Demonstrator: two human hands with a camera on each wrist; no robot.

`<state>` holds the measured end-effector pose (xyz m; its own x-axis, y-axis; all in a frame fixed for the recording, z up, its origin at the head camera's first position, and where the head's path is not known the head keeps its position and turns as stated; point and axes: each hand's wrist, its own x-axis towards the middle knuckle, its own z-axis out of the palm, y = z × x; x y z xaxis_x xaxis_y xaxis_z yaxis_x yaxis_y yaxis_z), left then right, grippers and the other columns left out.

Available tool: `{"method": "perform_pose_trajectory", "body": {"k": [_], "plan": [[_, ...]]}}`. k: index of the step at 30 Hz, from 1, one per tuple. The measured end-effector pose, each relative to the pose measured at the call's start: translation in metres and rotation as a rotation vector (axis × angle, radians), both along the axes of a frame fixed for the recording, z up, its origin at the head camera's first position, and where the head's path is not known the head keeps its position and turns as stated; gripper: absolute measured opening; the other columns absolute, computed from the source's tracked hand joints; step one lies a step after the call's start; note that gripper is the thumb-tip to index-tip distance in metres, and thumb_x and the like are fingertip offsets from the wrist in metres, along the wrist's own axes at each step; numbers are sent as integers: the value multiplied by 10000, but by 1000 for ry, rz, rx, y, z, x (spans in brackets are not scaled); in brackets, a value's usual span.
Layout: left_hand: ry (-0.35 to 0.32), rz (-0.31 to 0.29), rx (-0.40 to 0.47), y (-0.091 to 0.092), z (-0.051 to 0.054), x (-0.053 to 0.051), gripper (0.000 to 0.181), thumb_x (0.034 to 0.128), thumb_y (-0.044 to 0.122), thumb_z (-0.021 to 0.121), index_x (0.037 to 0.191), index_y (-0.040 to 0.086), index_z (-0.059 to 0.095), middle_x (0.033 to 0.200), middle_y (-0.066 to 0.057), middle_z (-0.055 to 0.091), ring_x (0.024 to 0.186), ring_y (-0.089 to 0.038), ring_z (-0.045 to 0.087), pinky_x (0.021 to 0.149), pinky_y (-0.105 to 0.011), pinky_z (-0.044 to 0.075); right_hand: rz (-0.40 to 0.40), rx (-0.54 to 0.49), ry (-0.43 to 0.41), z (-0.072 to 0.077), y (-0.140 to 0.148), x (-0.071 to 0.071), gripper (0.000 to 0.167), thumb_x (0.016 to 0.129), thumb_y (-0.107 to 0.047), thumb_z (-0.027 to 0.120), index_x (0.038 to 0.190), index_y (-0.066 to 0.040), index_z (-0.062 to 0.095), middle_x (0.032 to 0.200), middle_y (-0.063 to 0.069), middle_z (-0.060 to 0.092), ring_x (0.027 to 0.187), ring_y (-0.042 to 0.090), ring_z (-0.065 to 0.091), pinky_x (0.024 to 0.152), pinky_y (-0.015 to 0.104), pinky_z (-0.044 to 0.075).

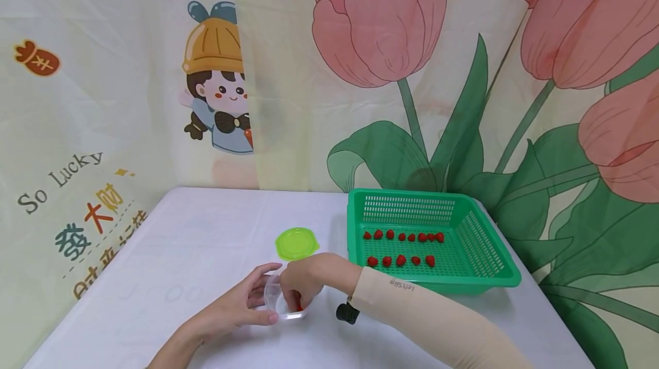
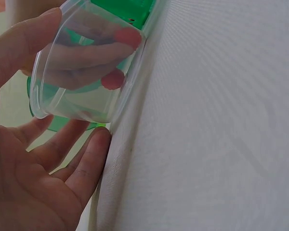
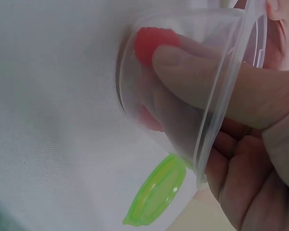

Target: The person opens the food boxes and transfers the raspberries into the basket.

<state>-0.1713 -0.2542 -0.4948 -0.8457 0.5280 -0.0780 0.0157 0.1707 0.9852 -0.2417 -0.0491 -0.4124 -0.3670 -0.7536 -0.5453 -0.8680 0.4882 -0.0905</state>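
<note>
A clear round plastic tub (image 1: 273, 296) stands near the front of the table. My left hand (image 1: 242, 303) holds it from the left, thumb at the near side of the rim and fingers around the far side. Reaching down inside the tub, my right hand (image 1: 305, 278) pinches a red strawberry (image 3: 151, 44) between thumb and fingers, close to the bottom. Through the clear wall a second strawberry (image 2: 113, 79) shows in the tub, partly hidden by fingers in the right wrist view. A bright green lid (image 1: 297, 244) lies just behind the tub.
A green plastic basket (image 1: 494, 254) stands at the right, with two rows of several strawberries (image 1: 400, 260) on its floor. White cloth (image 1: 216, 231) covers the table. A printed curtain (image 1: 288, 100) hangs behind it. Something small and black (image 1: 347, 313) is at the right wrist.
</note>
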Motion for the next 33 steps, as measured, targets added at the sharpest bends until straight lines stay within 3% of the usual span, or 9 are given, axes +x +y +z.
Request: {"method": "perform_pose_trajectory", "body": {"k": [6,23,28,33], "plan": [[-17,9,-17,0,1,1,944,943,108,809,1667,208,212,1626,-169,404,1440,-339,528,1033,-322,549,-10,-18,-23,0,1,-1,130,952,-157,820,927,-284,828,835,-159,674,816,45,573,732,151,497],[7,8,-8,2,3,2,928,951,104,803,1660,182,209,1603,-216,406,1439,-413,514,1019,-312,558,-8,-47,-61,0,5,-2,142,967,-140,801,949,-279,821,855,-169,676,836,38,576,753,140,495],[10,9,-12,2,3,1,925,951,107,804,1659,182,213,1604,-237,399,1436,-422,514,1016,-310,558,-31,-107,-116,2,10,-3,113,977,-153,792,988,-262,817,885,-139,697,857,36,589,781,134,501],[5,15,-18,1,3,1,924,948,117,812,1655,191,222,1612,-234,392,1430,-424,518,1011,-295,558,7,-198,-155,8,18,-7,98,976,-134,791,1011,-223,815,894,-138,712,856,20,603,793,118,500]]}}
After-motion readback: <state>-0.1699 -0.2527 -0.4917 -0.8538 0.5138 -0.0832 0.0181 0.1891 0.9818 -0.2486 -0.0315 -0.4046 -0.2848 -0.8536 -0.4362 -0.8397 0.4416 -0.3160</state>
